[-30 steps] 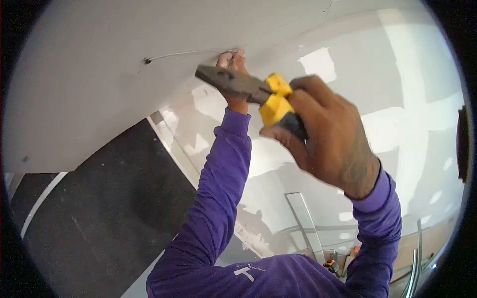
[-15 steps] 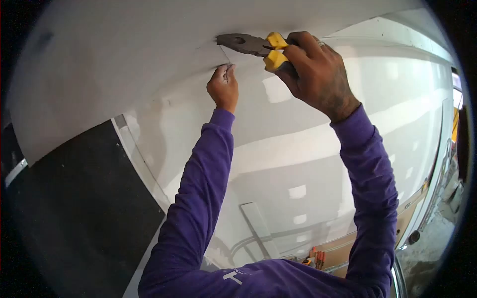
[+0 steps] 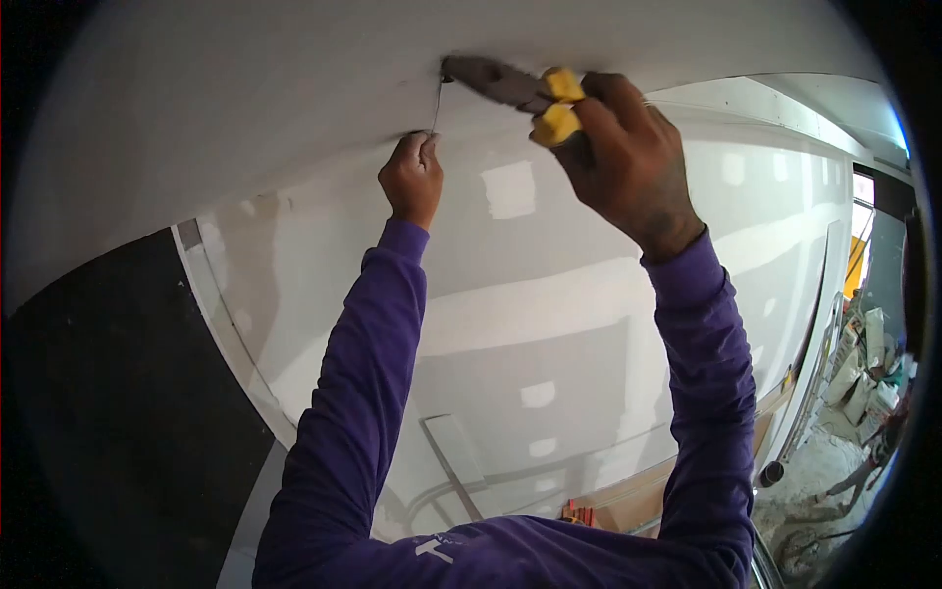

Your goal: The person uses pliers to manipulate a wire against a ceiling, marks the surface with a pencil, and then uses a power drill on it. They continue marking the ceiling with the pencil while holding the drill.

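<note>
Raised overhead, my right hand (image 3: 633,162) is closed around the yellow handles of a pair of pliers (image 3: 500,83). The dark jaws point left, with their tip against or very close to the pale ceiling (image 3: 245,88). A thin wire (image 3: 437,106) runs from near the jaw tip down to my left hand (image 3: 411,180). The fingers of that hand are pinched on the wire's lower end, just below the ceiling surface. Whether the jaws grip the wire is too small to tell.
Behind my arms stands a pale wall (image 3: 549,260) with white filler patches. At the left is a black panel (image 3: 118,373). A strip (image 3: 451,461) leans low on the wall. Red-handled tools (image 3: 579,512) lie low down, and debris (image 3: 854,393) covers the right side.
The pliers' tip has shifted slightly right and up in view, and the jaws tilt more. My left hand sits a little further left, and the whole view has turned somewhat.
</note>
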The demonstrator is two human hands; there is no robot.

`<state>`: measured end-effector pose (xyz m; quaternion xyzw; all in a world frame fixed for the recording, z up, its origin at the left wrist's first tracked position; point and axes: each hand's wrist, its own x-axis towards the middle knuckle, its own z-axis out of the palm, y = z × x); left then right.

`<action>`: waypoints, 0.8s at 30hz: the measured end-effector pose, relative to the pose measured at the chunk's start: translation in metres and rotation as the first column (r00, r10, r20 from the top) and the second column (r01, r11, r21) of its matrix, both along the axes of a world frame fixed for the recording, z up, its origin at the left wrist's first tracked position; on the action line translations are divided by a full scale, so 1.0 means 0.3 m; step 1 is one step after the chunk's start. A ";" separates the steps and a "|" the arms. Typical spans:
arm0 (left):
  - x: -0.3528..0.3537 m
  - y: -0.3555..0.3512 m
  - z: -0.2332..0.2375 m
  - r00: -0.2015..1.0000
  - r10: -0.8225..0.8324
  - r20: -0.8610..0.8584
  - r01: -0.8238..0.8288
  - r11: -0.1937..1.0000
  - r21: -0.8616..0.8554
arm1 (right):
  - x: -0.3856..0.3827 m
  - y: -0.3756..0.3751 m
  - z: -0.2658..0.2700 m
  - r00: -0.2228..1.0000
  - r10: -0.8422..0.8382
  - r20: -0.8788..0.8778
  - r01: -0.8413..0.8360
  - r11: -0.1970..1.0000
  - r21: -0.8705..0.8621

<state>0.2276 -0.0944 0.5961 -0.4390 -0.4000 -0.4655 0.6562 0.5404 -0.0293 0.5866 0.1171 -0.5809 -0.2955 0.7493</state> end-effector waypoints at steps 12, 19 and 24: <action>0.031 -0.009 0.013 0.983 -0.139 0.117 0.142 0.990 -0.016 | -0.006 0.008 -0.091 0.979 0.189 -0.071 -0.197 0.972 -0.130; 0.062 -0.006 0.013 0.974 -0.129 0.185 0.128 0.992 0.016 | -0.083 0.087 -0.306 0.896 0.440 -0.067 -0.426 0.805 -0.412; 0.079 -0.008 -0.006 0.973 -0.160 0.164 0.167 0.986 -0.030 | -0.189 0.184 -0.436 0.824 0.565 -0.045 -0.492 0.674 -0.551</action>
